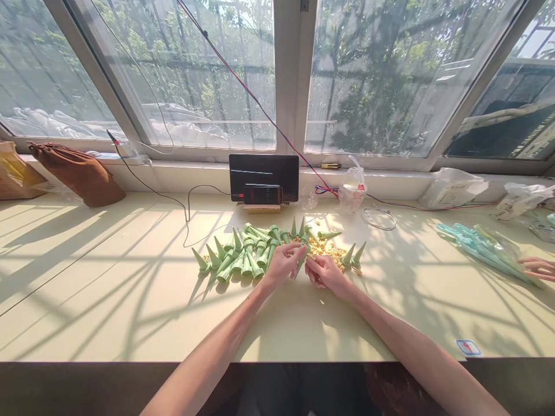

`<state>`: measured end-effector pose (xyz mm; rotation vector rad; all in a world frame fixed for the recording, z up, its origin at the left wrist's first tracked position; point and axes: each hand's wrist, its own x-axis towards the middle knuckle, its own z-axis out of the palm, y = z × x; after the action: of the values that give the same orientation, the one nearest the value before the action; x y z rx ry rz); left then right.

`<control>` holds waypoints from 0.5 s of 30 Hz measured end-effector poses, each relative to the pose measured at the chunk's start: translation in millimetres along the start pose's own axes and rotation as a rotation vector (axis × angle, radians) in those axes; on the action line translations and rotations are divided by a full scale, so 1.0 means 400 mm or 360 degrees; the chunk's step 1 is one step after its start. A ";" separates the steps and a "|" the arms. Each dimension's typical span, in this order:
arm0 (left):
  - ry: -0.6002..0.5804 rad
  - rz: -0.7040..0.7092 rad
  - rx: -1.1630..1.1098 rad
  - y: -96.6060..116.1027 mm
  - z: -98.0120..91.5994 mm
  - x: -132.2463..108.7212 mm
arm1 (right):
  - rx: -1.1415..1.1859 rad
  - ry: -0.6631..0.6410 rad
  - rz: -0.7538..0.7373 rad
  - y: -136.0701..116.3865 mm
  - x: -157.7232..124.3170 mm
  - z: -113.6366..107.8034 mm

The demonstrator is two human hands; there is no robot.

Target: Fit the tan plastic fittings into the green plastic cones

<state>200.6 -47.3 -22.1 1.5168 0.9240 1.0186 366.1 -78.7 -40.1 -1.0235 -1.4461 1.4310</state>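
Observation:
My left hand [282, 264] is closed on a green plastic cone [300, 265], whose point hangs downward. Just beside it, my right hand [324, 271] has its fingers pinched together near the cone's wide end. What sits in that pinch is hidden by the fingers. A heap of similar green cones [247, 263] spreads to the left of my hands, some lying, some standing point up. Small yellow pieces [332, 249] lie in a loose pile behind my right hand. Two more upright green cones [353, 255] stand at the pile's right end.
A tablet [263, 173] and a phone [262, 195] lean on a stand by the window. Right of them are a bagged cup [353, 188] and a coiled cable [378, 218]. Another person's hand [539, 268] is near teal packaged items [481, 245]. A brown pouch [80, 173] sits at left.

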 end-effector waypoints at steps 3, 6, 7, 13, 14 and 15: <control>-0.0012 -0.0044 -0.0005 0.003 -0.001 -0.002 | -0.0224 0.0056 -0.0114 0.002 -0.001 0.001; -0.0025 -0.0105 -0.0027 0.007 -0.002 -0.003 | -0.0441 0.0119 -0.0256 0.001 -0.006 0.005; -0.0028 -0.0124 -0.0033 0.008 -0.001 -0.003 | -0.0485 0.0143 -0.0291 0.000 -0.008 0.006; -0.0034 -0.0146 -0.0101 0.015 0.002 -0.005 | -0.0612 0.0241 -0.0443 0.003 -0.010 0.011; -0.0039 -0.0143 -0.0107 0.017 0.002 -0.005 | -0.0623 0.0253 -0.0451 0.006 -0.009 0.009; -0.0044 -0.0141 -0.0107 0.019 0.002 -0.006 | -0.0637 0.0264 -0.0457 0.009 -0.007 0.008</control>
<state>201.0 -51.1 -15.0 1.4188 0.9205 0.9538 363.9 -82.2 -43.8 -1.0926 -1.7138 0.8507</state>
